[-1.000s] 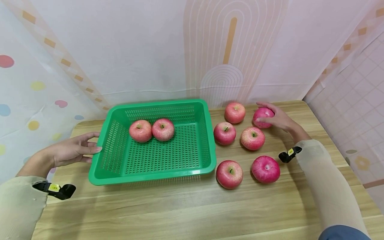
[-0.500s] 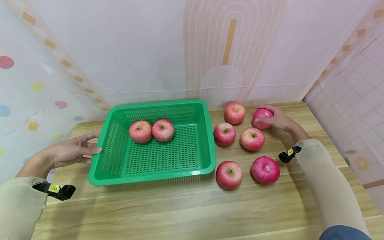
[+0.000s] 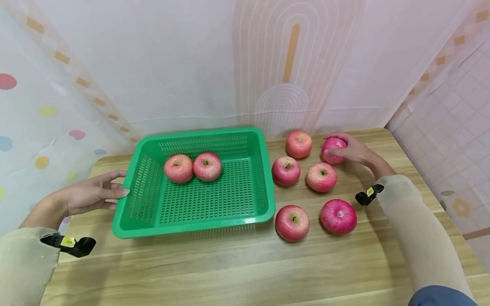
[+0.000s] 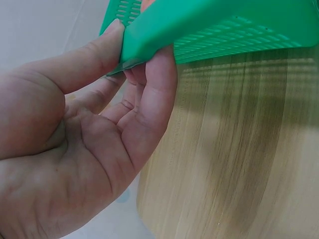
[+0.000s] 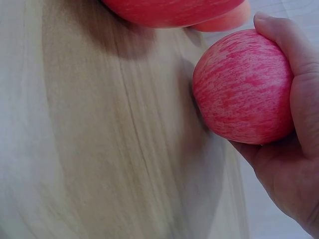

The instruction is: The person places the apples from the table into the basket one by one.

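My left hand pinches the left rim of a green plastic basket; in the left wrist view the thumb lies on top of the rim and the fingers curl beneath it. Two red apples sit side by side inside, toward the back left. At the far right of the table, my right hand grips a deep pink apple, its thumb on the near side and fingers around the back. The right wrist view shows that apple large, close over the wood.
Several more apples stand between the basket and my right hand, among them a pale red one, a speckled one and a bright pink one. The wooden table meets a patterned wall covering at the back.
The right hand and its apple have shifted very slightly left and toward the near side since a second ago. The left hand and the basket have stayed in place.
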A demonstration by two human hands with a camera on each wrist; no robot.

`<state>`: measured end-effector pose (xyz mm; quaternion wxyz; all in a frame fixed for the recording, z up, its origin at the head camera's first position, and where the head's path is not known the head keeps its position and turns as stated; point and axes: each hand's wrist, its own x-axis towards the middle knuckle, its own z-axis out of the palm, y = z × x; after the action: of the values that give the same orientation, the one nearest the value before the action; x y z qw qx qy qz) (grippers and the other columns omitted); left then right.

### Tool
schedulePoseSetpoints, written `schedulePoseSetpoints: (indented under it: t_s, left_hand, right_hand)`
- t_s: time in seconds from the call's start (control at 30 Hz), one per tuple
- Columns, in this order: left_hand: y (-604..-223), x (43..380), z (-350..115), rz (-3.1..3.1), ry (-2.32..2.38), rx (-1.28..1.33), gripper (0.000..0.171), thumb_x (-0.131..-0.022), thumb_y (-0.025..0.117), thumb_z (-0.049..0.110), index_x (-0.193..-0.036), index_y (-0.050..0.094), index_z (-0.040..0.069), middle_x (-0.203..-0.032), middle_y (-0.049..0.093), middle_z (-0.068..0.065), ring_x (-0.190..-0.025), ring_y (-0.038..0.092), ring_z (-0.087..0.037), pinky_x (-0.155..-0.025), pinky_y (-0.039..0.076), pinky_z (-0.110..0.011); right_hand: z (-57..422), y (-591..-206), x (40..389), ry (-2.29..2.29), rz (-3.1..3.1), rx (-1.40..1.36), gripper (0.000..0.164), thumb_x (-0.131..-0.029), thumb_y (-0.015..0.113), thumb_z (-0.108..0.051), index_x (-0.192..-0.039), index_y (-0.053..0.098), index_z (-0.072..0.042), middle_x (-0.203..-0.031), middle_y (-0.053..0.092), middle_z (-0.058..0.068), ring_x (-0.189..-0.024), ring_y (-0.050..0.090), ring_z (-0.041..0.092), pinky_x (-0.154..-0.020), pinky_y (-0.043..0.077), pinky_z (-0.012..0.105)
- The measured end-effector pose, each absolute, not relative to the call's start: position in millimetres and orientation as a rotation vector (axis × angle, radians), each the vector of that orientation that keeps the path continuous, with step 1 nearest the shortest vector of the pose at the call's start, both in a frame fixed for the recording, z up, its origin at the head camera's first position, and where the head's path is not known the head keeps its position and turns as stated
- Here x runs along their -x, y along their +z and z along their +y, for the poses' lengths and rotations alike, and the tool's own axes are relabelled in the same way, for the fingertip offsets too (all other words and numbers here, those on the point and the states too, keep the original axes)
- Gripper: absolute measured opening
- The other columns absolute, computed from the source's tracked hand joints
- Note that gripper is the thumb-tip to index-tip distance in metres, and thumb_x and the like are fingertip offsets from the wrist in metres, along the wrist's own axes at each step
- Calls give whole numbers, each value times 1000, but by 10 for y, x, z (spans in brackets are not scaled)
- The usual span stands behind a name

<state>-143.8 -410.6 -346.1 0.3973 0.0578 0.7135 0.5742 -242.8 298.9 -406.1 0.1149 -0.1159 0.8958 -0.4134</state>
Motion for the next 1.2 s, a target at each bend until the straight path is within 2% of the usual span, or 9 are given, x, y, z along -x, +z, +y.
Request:
schedulePoseSetpoints:
  t_s: [0.4, 0.73, 1.2]
  left_hand:
    - [-3462, 1429, -4120, 1800, 1462, -158, 41, -110, 42, 2, -134, 43, 35, -117, 68, -1, -102, 70, -20, -85, 60, -36]
    - [-3452, 1432, -4111, 1800, 1462, -167, 42, -109, 42, 1, -133, 44, 35, -117, 68, -1, -101, 70, -20, -85, 60, -36]
    - [-3461, 1445, -4115, 1796, 1466, -152, 42, -109, 43, 1, -132, 43, 36, -117, 68, -2, -102, 71, -20, -85, 60, -37]
  right_hand:
    - [3025, -3864, 2426, -1205, 2641, 339, 55, -94, 74, -19, -143, 53, -6, -138, 54, 19, -113, 56, 25, -84, 51, 23]
    - [3044, -3688, 2402, -1207, 2658, 402, 51, -95, 71, -12, -142, 54, -4, -134, 58, 19, -101, 57, 6, -81, 51, 18]
    - [2990, -3470, 2365, -1144, 2702, 450, 51, -95, 72, -17, -142, 55, -6, -132, 58, 18, -104, 57, 15, -80, 51, 19]
